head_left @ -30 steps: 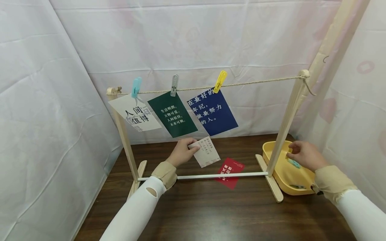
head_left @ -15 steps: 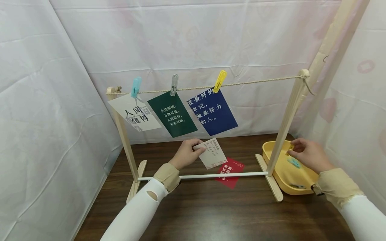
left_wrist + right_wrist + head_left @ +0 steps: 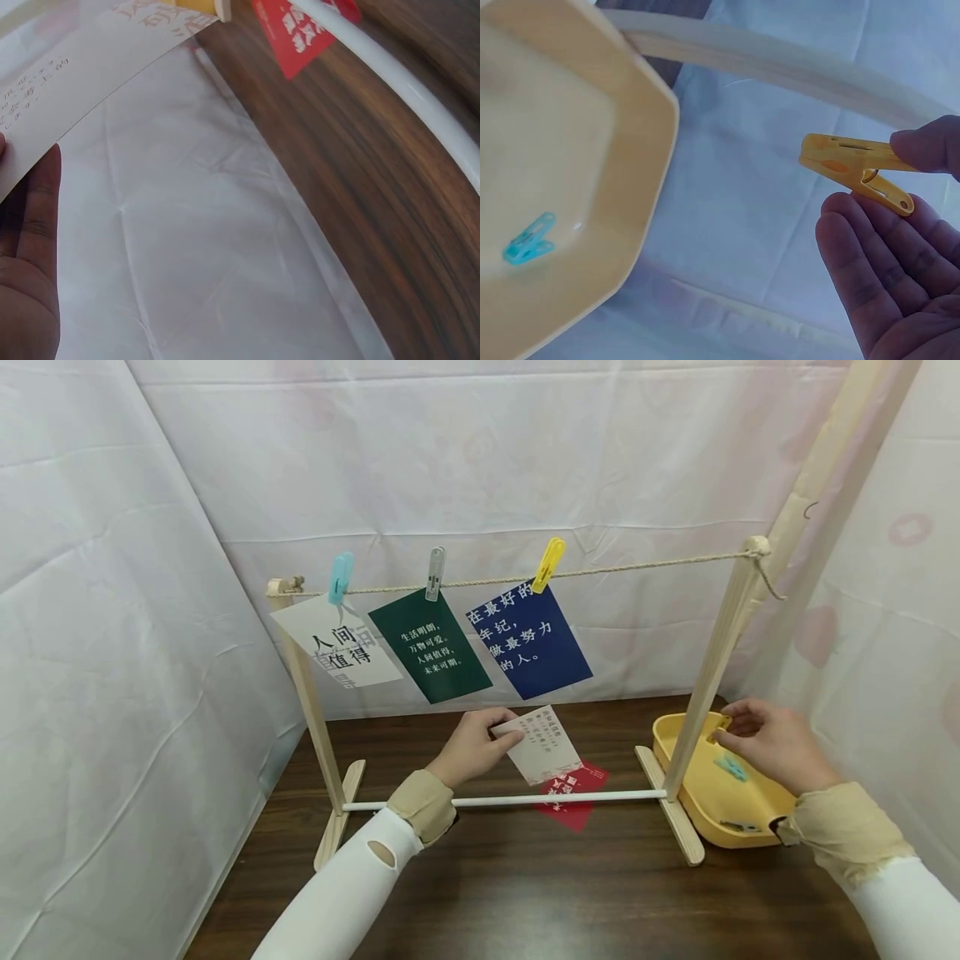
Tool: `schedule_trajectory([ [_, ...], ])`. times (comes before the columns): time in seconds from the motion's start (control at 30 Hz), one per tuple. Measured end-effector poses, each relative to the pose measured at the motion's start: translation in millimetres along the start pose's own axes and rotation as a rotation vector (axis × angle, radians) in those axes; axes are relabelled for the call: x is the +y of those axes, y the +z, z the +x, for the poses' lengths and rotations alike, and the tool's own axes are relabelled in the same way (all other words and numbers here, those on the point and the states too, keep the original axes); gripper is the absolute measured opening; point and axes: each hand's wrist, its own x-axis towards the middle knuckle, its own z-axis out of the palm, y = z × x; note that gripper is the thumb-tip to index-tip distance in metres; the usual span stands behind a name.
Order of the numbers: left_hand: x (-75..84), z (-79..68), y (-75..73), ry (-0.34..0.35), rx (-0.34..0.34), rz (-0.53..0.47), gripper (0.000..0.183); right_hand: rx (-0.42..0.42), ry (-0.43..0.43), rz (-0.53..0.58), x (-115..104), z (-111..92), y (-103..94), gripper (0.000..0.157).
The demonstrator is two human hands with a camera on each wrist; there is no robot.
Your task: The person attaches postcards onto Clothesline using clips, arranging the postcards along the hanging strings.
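My left hand (image 3: 472,748) pinches a pale printed card (image 3: 542,745) by its left edge, thumb on the front. In the head view the card overlaps a red card (image 3: 573,814) lying on the table. Over the yellow tray, my right hand (image 3: 776,745) holds a yellow clothespin (image 3: 851,161) between thumb and fingers, gripping its handle ends. Three cards hang from a rope (image 3: 645,564) above: a white card (image 3: 337,647) under a blue clothespin (image 3: 341,578), a green card (image 3: 430,647) under a clear grey one, a navy card (image 3: 528,643) under a yellow one.
A wooden frame (image 3: 712,672) carries the rope, with a white crossbar (image 3: 600,796) low across its front. At right, the yellow tray (image 3: 701,814) contains a turquoise clothespin (image 3: 531,241) and a grey one (image 3: 738,827). Pale cloth (image 3: 480,452) surrounds the dark wooden table (image 3: 510,893).
My left hand has carried the pale card rightward until it overlaps the red card in view. The right hand has shifted slightly right with the yellow clothespin, uncovering the turquoise one in the tray.
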Motion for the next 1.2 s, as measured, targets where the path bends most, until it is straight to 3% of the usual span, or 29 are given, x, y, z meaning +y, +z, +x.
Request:
schedule_trajectory([
  [0.93, 40.3, -2.3, 6.8, 0.120, -0.007, -0.100, 0.010, 0.134, -0.133, 0.055, -35.8, -15.8, -2.9, 0.024],
  [1.2, 51.1, -4.2, 4.8, 0.151, -0.016, -0.118, 0.011, 0.220, -0.199, 0.094, -40.2, -17.8, -3.2, 0.027],
])
